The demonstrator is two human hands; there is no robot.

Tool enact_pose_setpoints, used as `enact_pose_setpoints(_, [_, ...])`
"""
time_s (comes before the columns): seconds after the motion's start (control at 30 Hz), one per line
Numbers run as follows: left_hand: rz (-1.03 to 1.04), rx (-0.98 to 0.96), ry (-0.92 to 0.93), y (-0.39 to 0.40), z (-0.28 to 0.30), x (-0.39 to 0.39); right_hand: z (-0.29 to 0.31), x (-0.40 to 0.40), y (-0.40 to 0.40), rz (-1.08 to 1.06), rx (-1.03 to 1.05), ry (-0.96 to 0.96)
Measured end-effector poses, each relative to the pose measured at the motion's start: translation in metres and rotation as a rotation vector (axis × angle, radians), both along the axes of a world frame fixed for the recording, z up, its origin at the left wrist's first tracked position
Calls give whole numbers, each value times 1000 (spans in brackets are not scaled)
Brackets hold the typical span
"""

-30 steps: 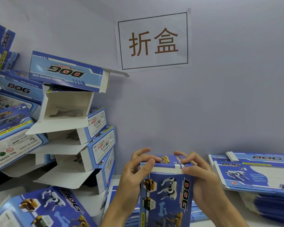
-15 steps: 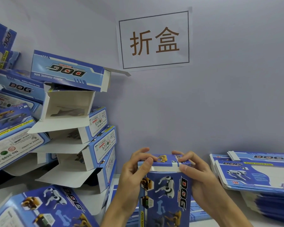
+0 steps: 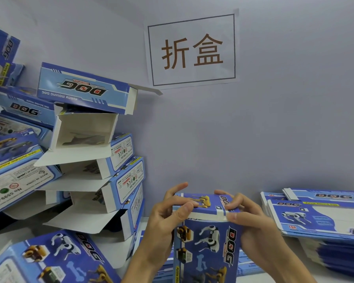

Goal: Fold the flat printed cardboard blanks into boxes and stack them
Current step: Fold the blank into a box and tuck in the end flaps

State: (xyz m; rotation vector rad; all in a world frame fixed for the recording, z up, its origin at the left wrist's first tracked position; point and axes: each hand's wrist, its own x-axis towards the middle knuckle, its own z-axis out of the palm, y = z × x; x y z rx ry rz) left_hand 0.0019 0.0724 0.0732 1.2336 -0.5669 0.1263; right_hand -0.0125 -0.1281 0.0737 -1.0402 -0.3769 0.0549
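Note:
A blue printed "DOG" box [image 3: 206, 242] stands upright in front of me, low in the middle of the view. My left hand [image 3: 161, 223] grips its upper left corner, thumb pressing on the top flap's front edge. My right hand [image 3: 251, 219] grips the upper right corner, fingers curled over the top flap and thumb on its edge. The top flap lies nearly flat, a thin white edge showing along its front. A pile of flat blue blanks [image 3: 319, 219] lies to the right. Several folded boxes are stacked in a leaning heap [image 3: 86, 123] to the left.
Another folded box [image 3: 55, 260] lies at the lower left. More flat blanks [image 3: 245, 264] lie on the white table under the held box. A grey wall with a paper sign [image 3: 192, 50] rises close behind. Many stacked boxes have open ends facing me.
The top flap has been pressed lower onto the box, and both thumbs have shifted along its front edge. The box stays in the same place.

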Motion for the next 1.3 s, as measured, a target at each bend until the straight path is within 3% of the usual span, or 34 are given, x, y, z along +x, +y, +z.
enact_pose_setpoints(0.37, [-7, 183, -67, -4, 6, -7, -1, 2, -4, -48, 66, 8])
enact_pose_setpoints(0.67, [275, 83, -107, -10, -4, 1, -3, 2, 15, -220, -115, -109])
enact_pose_setpoints(1.0, [313, 15, -59, -15, -5, 3, -12, 10, 18, -331, -139, -149])
enact_pose_setpoints(1.17, [156, 15, -50, -4, -9, 2, -9, 8, 20, -350, -174, -165])
enact_pose_setpoints(1.3, [171, -16, -33, -4, -9, 3, -12, 12, 17, -322, -175, -181])
